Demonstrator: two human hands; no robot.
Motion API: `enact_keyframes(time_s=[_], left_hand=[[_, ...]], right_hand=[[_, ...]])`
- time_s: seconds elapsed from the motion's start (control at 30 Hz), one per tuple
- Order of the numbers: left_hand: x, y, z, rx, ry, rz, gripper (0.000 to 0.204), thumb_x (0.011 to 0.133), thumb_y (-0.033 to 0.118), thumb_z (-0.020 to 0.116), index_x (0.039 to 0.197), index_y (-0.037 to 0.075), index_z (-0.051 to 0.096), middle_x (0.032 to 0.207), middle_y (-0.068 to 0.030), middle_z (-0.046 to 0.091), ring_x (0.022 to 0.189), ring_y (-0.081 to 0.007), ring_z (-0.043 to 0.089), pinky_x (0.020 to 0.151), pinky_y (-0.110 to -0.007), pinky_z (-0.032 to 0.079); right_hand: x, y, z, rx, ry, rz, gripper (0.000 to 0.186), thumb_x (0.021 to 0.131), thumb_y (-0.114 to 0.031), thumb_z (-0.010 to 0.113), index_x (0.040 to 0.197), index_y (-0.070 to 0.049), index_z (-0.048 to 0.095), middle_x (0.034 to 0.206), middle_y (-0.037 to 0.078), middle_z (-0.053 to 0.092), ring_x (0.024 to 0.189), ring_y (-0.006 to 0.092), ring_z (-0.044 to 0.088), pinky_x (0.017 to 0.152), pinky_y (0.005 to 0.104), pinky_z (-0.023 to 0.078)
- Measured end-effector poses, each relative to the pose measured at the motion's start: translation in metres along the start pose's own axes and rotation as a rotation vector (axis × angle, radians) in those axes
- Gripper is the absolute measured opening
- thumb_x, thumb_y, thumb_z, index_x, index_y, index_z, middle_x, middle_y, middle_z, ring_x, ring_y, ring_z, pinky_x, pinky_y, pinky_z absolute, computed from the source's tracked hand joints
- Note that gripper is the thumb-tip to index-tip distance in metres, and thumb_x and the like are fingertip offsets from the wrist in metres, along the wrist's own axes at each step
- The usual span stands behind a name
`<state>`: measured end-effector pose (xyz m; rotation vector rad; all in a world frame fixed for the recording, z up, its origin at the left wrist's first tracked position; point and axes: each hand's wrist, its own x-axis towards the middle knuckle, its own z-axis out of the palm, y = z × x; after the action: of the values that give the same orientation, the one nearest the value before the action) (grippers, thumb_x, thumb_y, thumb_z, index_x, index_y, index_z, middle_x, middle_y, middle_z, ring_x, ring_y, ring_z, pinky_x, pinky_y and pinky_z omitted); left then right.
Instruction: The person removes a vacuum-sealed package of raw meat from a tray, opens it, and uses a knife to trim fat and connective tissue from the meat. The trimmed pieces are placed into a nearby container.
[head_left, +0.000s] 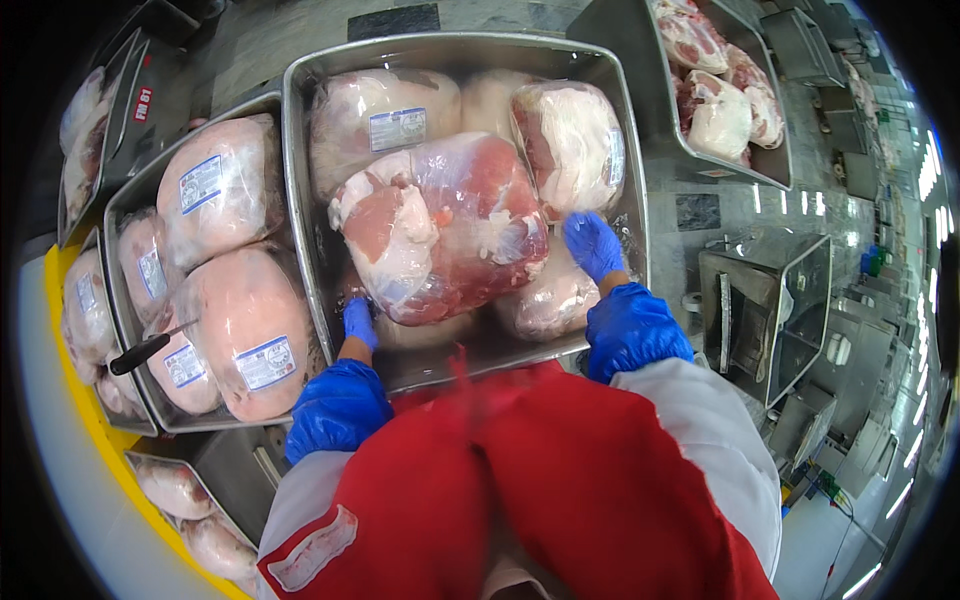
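A large cut of raw meat (pixel 450 230) in clear plastic lies on top of other wrapped cuts in a deep metal bin (pixel 460 42). At its near left edge is my left hand (pixel 360 322), in a blue glove, its fingertips hidden beside the cut. My right hand (pixel 594 245), also gloved in blue, is open and rests near the lower end of a pale wrapped cut (pixel 570 145), apart from the large one. Beneath it lies another wrapped cut (pixel 550 300). A labelled pale cut (pixel 360 110) fills the bin's far left corner.
On the left, a second metal bin (pixel 200 425) holds several labelled wrapped cuts; a black-handled knife (pixel 140 354) lies on them, blade pointing right. A bin of unwrapped meat (pixel 720 110) stands at the far right. An open metal cart (pixel 765 300) is to my right.
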<state>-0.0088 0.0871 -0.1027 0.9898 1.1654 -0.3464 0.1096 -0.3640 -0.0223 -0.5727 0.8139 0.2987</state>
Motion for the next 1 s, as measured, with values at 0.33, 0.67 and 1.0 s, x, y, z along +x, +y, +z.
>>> enact_keyframes(time_s=[0.33, 0.67, 1.0], left_hand=[[-0.036, 0.048, 0.034, 0.12, 0.158, 0.128, 0.023, 0.08, 0.027, 0.045, 0.085, 0.013, 0.063, 0.08, -0.0025, 0.063, 0.07, -0.0164, 0.056, 0.061, -0.029, 0.041], [-0.072, 0.067, 0.063, 0.243, 0.199, 0.127, 0.027, 0.082, 0.031, 0.043, 0.095, 0.017, 0.061, 0.087, 0.0005, 0.063, 0.078, -0.0133, 0.054, 0.071, -0.029, 0.038], [-0.06, 0.055, 0.038, 0.295, 0.046, 0.189, 0.026, 0.081, 0.029, 0.048, 0.102, 0.016, 0.054, 0.095, -0.0022, 0.059, 0.086, -0.0149, 0.052, 0.076, -0.031, 0.039]], right_hand=[[0.007, -0.045, -0.002, -1.039, 0.179, -0.329, 0.022, 0.08, -0.017, 0.053, 0.091, 0.001, 0.06, 0.084, 0.008, 0.062, 0.081, 0.019, 0.059, 0.071, 0.0311, 0.045], [-0.05, 0.065, 0.121, -1.633, -0.716, -0.989, 0.034, 0.075, -0.016, 0.059, 0.107, -0.006, 0.057, 0.114, 0.013, 0.053, 0.108, 0.0308, 0.047, 0.091, 0.0395, 0.038], [-0.023, 0.118, 0.166, -2.226, -0.756, -1.049, 0.043, 0.077, -0.02, 0.049, 0.116, -0.004, 0.05, 0.133, 0.014, 0.036, 0.126, 0.0303, 0.029, 0.099, 0.0567, 0.021]])
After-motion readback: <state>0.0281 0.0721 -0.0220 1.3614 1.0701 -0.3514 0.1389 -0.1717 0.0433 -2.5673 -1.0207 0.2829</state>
